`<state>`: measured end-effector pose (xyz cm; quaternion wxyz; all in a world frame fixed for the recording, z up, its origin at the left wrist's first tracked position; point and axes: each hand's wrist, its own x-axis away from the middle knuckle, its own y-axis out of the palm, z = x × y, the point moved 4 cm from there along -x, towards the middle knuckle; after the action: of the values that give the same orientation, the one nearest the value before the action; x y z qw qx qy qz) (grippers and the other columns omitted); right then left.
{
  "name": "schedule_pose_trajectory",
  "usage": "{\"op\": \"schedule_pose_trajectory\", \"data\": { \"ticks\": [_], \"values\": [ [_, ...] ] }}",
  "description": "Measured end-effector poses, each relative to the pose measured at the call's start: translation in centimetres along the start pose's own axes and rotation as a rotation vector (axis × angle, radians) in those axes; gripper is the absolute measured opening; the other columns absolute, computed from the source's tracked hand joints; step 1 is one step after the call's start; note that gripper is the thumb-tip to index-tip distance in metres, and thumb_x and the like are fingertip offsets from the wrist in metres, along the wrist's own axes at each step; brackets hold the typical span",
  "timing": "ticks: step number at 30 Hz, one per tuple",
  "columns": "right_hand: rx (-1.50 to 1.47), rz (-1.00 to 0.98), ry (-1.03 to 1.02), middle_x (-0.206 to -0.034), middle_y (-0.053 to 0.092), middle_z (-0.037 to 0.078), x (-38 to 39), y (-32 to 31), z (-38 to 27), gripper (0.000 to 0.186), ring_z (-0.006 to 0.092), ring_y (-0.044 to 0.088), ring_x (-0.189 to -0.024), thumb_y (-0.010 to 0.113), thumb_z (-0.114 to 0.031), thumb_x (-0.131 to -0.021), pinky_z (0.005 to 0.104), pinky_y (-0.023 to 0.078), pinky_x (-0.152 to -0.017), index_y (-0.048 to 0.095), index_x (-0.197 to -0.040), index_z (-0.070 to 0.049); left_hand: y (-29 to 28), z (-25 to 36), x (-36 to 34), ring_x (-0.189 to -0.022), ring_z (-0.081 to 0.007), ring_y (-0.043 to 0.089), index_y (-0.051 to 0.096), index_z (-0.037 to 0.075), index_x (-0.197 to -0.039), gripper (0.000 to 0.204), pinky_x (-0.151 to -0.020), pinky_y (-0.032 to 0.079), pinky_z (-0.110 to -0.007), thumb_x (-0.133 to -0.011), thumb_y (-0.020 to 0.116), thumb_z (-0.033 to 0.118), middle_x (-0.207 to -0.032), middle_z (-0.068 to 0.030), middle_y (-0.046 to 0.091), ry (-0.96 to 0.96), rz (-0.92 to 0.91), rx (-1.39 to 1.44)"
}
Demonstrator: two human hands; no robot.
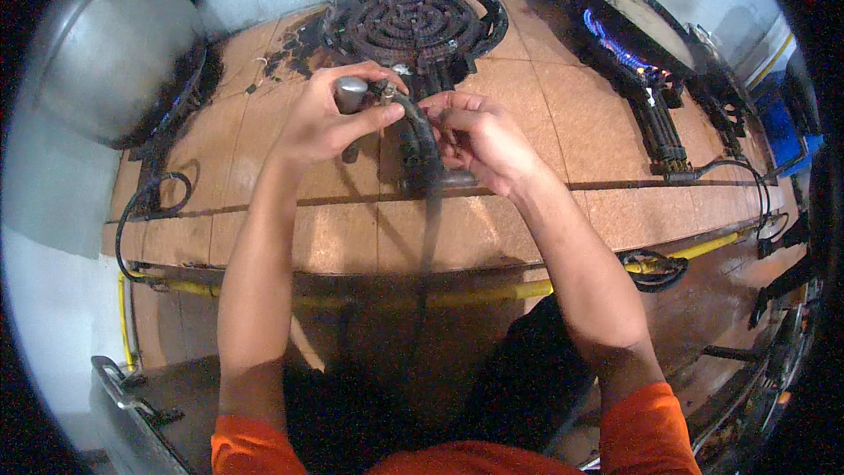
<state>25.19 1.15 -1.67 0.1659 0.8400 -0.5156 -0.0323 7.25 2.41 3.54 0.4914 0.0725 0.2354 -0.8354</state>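
Observation:
My left hand (330,114) is closed round the upper end of a black rubber hose (420,142), thumb and fingers by a small metal fitting (389,91). A silver, rounded piece, like a handle end (352,88), sticks out between its fingers; I cannot tell what it belongs to. My right hand (492,136) is closed, its fingertips pinched against the hose's right side. What they hold there is hidden. Just beyond both hands sits a large black gas burner (413,22) with concentric rings, its burner pipes (432,75) pointing towards me.
A big metal pot (123,44) stands over a burner at the left. At the right, a wide pan (637,18) rests over lit blue flames (611,40). A yellow gas pipe (466,297) runs along the front of the tiled counter (334,233). Black hoses (652,271) hang from it.

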Motion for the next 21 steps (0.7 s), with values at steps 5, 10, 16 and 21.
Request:
{"op": "schedule_pose_trajectory", "data": {
  "ticks": [5,10,16,21],
  "values": [
    [-0.350,-0.122,0.221,-0.098,0.066,0.011,0.5,2.8,0.6,0.042,0.0229,0.063,-0.087,0.036,-0.038,-0.098,0.0362,0.052,-0.072,0.057,-0.116,-0.007,0.6,0.1,0.1,-0.088,-0.0096,0.060,0.064,0.001,-0.100,0.023,-0.080,0.049,-0.025,-0.081,0.074,0.010,-0.096,-0.0039,0.065,0.151,-0.015,-0.131],
    [-0.606,-0.239,0.252,-0.105,0.065,0.014,0.1,3.9,0.9,0.050,0.0271,0.063,-0.096,0.030,-0.046,-0.099,0.0470,0.052,-0.084,0.054,-0.121,-0.008,0.7,-0.5,0.0,-0.088,-0.0110,0.059,0.064,0.001,-0.099,0.024,-0.080,0.048,-0.026,-0.080,0.075,0.009,-0.093,-0.0036,0.065,0.013,0.030,-0.062],
    [-0.638,-0.249,0.122,-0.101,0.063,0.011,-1.0,3.6,0.7,0.040,0.0232,0.063,-0.090,0.031,-0.036,-0.099,0.0469,0.055,-0.078,0.054,-0.119,-0.009,2.0,1.9,-0.5,-0.088,-0.0129,0.058,0.066,0.002,-0.095,0.021,-0.077,0.048,-0.028,-0.076,0.074,0.001,-0.091,-0.0044,0.063,0.138,-0.067,-0.170],
    [-0.524,-0.090,0.104,-0.092,0.063,0.008,-1.1,3.7,-0.1,0.032,0.0171,0.063,-0.077,0.031,-0.018,-0.096,0.0333,0.058,-0.065,0.056,-0.113,-0.006,2.7,2.1,-0.2,-0.084,-0.0137,0.058,0.066,0.002,-0.095,0.024,-0.074,0.047,-0.027,-0.072,0.074,-0.003,-0.088,-0.0045,0.062,0.033,-0.058,-0.098]
  ]
}}
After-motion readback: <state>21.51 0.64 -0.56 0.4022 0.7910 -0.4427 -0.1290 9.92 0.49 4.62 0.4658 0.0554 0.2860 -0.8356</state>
